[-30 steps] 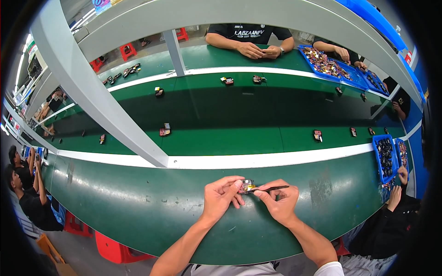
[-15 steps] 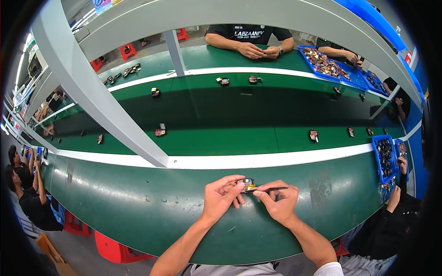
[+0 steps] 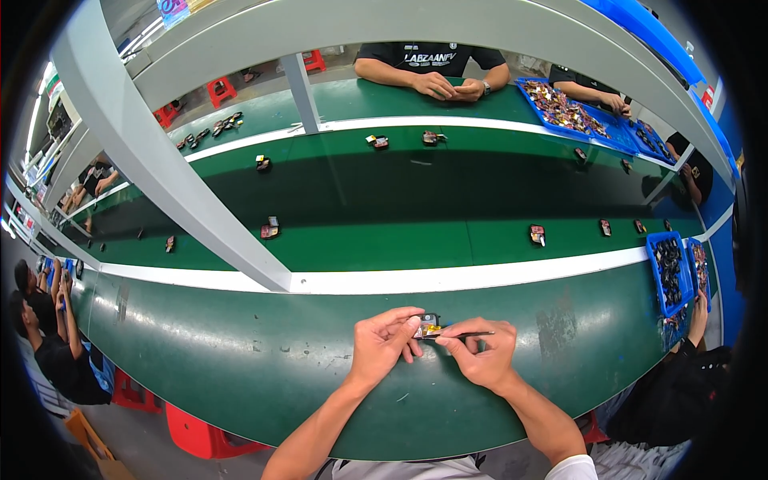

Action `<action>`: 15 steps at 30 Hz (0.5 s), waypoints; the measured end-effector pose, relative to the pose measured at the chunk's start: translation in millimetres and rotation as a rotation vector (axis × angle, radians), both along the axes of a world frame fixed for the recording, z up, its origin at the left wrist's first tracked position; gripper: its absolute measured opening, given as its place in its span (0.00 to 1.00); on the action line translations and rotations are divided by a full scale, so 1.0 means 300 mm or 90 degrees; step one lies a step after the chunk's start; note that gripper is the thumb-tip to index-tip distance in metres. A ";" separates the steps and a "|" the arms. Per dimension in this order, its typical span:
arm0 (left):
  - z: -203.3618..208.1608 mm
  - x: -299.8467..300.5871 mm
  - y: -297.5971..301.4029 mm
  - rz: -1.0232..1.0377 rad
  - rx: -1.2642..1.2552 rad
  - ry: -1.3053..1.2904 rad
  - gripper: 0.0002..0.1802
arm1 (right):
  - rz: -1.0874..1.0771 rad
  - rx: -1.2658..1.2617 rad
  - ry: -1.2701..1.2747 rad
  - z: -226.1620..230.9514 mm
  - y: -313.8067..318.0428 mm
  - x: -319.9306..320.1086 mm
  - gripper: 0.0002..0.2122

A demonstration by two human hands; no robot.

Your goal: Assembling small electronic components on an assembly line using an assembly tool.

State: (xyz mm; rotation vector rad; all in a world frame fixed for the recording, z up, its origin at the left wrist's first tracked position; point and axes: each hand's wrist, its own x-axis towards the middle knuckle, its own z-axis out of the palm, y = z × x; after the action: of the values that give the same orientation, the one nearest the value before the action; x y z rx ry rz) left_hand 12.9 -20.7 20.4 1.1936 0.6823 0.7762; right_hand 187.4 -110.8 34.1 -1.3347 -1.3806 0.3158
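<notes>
My left hand point(image 3: 384, 340) is closed around a small open black electronic device point(image 3: 430, 319) above the near green table. Inside its casing show a greyish part and a yellow patch; the thumb covers its left side. My right hand point(image 3: 484, 352) pinches slim black tweezers point(image 3: 478, 333), told by their shape. Their tip end lies at the lower edge of the device, close to the yellow part, partly hidden by the fingers. Whether the tip touches the yellow part is too small to tell.
Beyond a white rail point(image 3: 472, 277), a green conveyor belt point(image 3: 384, 252) carries several similar devices point(image 3: 537, 234). A grey post point(image 3: 172, 152) slants across the left. Blue trays point(image 3: 670, 276) of parts stand at right, beside a co-worker. Another person point(image 3: 432, 72) sits opposite.
The tweezers have turned and shifted slightly left, with less of them showing past my right hand. The devices on the belt have moved a little left. My left hand stays nearly still.
</notes>
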 end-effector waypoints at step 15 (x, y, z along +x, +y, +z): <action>-0.008 -0.002 0.002 0.015 -0.004 -0.004 0.13 | 0.021 0.012 -0.012 -0.010 0.003 -0.008 0.07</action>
State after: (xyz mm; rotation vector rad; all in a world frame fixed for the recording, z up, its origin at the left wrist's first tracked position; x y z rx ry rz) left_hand 12.2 -20.1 18.1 1.1790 0.6943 0.7971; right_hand 185.1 -110.0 31.2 -1.3036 -1.4190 0.3136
